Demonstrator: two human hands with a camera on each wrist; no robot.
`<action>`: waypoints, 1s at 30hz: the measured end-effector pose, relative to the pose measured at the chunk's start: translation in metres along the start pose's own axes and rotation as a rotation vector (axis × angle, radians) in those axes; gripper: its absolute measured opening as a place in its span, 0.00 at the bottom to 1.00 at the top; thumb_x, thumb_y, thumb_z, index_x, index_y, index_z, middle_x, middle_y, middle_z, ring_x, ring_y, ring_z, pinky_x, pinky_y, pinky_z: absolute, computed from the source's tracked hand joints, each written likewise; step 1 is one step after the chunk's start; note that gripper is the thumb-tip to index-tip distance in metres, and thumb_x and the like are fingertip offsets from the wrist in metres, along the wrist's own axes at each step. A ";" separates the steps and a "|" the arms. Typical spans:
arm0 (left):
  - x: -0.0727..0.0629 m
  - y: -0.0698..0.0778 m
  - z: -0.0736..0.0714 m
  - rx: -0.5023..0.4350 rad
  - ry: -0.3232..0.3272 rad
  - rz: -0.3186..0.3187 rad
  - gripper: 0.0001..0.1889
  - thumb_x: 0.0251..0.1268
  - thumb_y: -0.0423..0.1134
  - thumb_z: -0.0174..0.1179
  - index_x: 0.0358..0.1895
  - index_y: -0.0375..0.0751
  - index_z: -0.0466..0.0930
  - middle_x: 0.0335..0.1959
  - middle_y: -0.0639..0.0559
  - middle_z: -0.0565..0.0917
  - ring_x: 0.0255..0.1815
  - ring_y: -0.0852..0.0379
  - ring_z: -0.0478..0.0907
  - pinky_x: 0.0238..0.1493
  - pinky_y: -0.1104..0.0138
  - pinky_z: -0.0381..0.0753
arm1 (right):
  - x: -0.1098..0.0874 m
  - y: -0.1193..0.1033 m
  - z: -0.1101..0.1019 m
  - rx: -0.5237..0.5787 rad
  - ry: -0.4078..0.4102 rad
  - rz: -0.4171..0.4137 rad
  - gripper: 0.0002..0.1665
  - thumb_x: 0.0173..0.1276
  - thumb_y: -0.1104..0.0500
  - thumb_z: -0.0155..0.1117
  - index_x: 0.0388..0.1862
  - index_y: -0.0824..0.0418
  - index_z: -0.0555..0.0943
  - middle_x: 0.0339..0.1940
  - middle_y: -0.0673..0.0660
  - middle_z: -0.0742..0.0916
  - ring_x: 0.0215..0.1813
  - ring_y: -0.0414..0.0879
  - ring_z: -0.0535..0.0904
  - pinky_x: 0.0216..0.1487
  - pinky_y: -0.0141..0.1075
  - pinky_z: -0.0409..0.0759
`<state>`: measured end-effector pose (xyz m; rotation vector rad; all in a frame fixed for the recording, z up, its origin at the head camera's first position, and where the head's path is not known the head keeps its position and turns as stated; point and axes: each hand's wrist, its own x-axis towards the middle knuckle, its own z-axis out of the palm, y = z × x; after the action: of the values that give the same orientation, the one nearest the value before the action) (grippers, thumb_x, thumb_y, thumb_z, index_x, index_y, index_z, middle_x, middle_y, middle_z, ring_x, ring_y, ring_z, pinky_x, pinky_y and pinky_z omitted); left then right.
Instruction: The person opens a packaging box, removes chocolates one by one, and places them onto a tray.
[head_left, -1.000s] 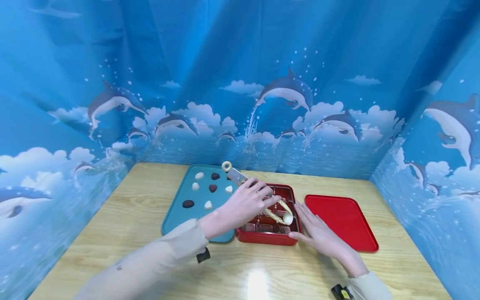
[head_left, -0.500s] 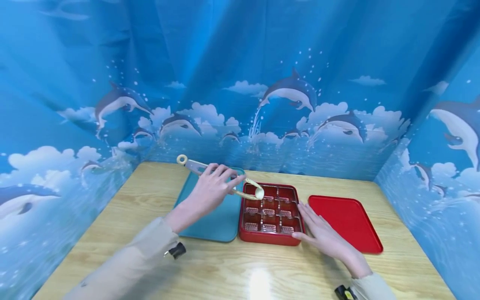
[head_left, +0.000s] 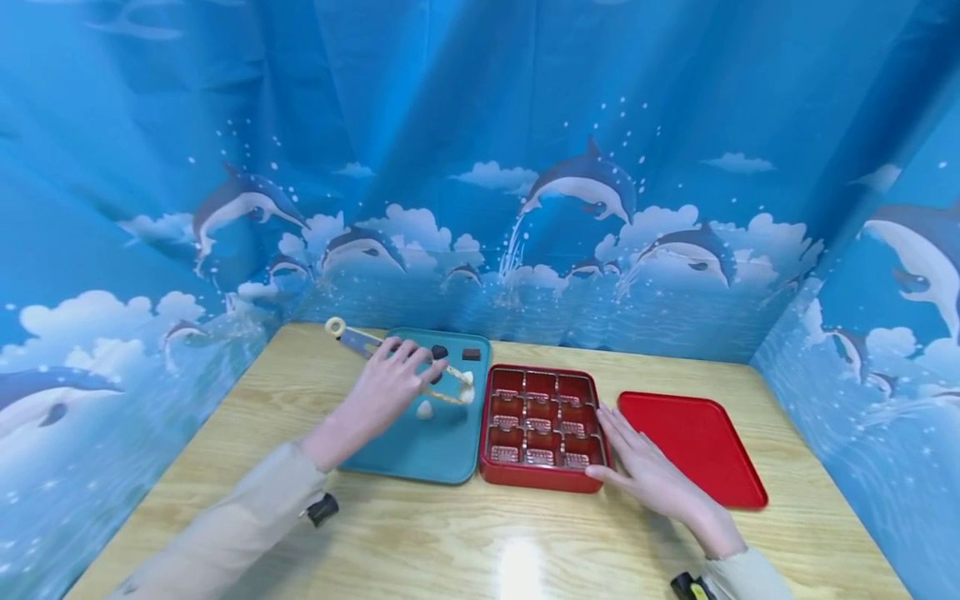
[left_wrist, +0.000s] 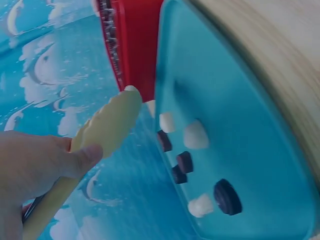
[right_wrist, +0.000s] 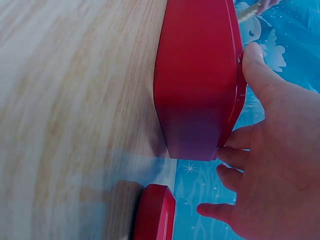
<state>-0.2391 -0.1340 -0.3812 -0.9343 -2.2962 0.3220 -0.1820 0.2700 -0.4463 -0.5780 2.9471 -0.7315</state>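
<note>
My left hand grips cream-and-grey tongs from above, their ring end pointing back left. The tips hover over the right side of a teal tray. A whitish round shape shows at the tips; I cannot tell whether it is a held piece or the tongs' end. On the tray lie white pieces and dark brown pieces that look like chocolates, some behind my hand. My right hand, fingers extended, rests against the right side of a red box with a clear divided insert.
A flat red lid lies right of the box, beyond my right hand. The tray stands close against the box's left side. A blue dolphin-print curtain hangs behind and around the wooden table.
My left hand and the tongs have moved left from over the box to over the tray, and lower in the last half second. The right hand stays at the box.
</note>
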 end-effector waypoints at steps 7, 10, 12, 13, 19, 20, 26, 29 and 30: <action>0.000 0.007 0.018 0.096 -0.023 0.078 0.18 0.58 0.33 0.73 0.52 0.52 0.87 0.43 0.50 0.85 0.49 0.49 0.80 0.55 0.57 0.77 | 0.000 0.001 0.001 0.009 -0.001 0.000 0.59 0.68 0.30 0.61 0.83 0.64 0.51 0.83 0.66 0.56 0.81 0.69 0.48 0.73 0.69 0.52; 0.002 0.010 0.023 0.101 -0.046 0.089 0.18 0.56 0.35 0.75 0.51 0.52 0.88 0.43 0.51 0.86 0.49 0.49 0.80 0.54 0.57 0.75 | -0.001 0.001 0.001 0.012 -0.004 -0.001 0.59 0.68 0.31 0.60 0.83 0.64 0.51 0.83 0.66 0.56 0.81 0.69 0.48 0.74 0.69 0.52; 0.004 0.011 0.025 0.097 -0.067 0.091 0.19 0.55 0.37 0.76 0.51 0.53 0.88 0.43 0.50 0.86 0.49 0.49 0.80 0.54 0.57 0.74 | -0.001 0.001 0.001 0.012 -0.005 -0.002 0.59 0.69 0.31 0.60 0.83 0.64 0.51 0.83 0.66 0.56 0.81 0.69 0.48 0.74 0.69 0.51; 0.004 0.011 0.025 0.092 -0.071 0.089 0.19 0.54 0.37 0.76 0.51 0.53 0.88 0.43 0.50 0.86 0.49 0.49 0.80 0.54 0.57 0.74 | -0.001 0.000 0.001 0.011 -0.006 -0.002 0.59 0.69 0.31 0.60 0.83 0.64 0.51 0.83 0.66 0.56 0.81 0.69 0.48 0.74 0.69 0.51; 0.001 0.010 0.022 0.032 -0.109 0.046 0.19 0.57 0.33 0.73 0.53 0.51 0.87 0.45 0.50 0.86 0.51 0.47 0.80 0.59 0.54 0.75 | 0.000 -0.001 0.001 0.005 -0.005 -0.009 0.58 0.69 0.33 0.62 0.83 0.65 0.51 0.83 0.67 0.56 0.81 0.69 0.48 0.74 0.69 0.52; 0.000 0.009 0.022 0.021 -0.118 0.037 0.20 0.57 0.33 0.73 0.54 0.51 0.87 0.46 0.49 0.86 0.51 0.47 0.80 0.59 0.53 0.75 | 0.001 -0.001 0.001 0.005 -0.006 -0.008 0.58 0.69 0.34 0.62 0.83 0.65 0.51 0.83 0.67 0.56 0.81 0.69 0.48 0.74 0.69 0.52; -0.012 0.006 0.021 -0.045 -0.134 -0.023 0.24 0.56 0.35 0.75 0.58 0.51 0.85 0.47 0.48 0.85 0.52 0.45 0.79 0.56 0.51 0.76 | 0.001 -0.001 0.000 0.008 -0.004 0.001 0.60 0.68 0.31 0.61 0.83 0.64 0.51 0.83 0.67 0.56 0.81 0.69 0.48 0.73 0.69 0.53; -0.018 0.005 0.021 -0.091 -0.103 -0.057 0.27 0.53 0.39 0.77 0.60 0.51 0.84 0.47 0.48 0.84 0.53 0.45 0.79 0.56 0.50 0.76 | 0.001 -0.001 0.000 0.010 -0.005 0.004 0.60 0.67 0.30 0.61 0.83 0.64 0.52 0.83 0.67 0.56 0.81 0.69 0.48 0.73 0.69 0.53; -0.020 0.004 0.022 -0.105 -0.093 -0.069 0.29 0.52 0.41 0.78 0.61 0.52 0.83 0.48 0.48 0.84 0.53 0.45 0.79 0.56 0.49 0.77 | 0.001 -0.001 -0.001 0.009 -0.005 0.005 0.60 0.67 0.30 0.61 0.83 0.64 0.52 0.83 0.67 0.56 0.81 0.69 0.48 0.73 0.69 0.53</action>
<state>-0.2398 -0.1444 -0.4087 -0.9066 -2.4439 0.2215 -0.1824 0.2696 -0.4455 -0.5707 2.9381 -0.7417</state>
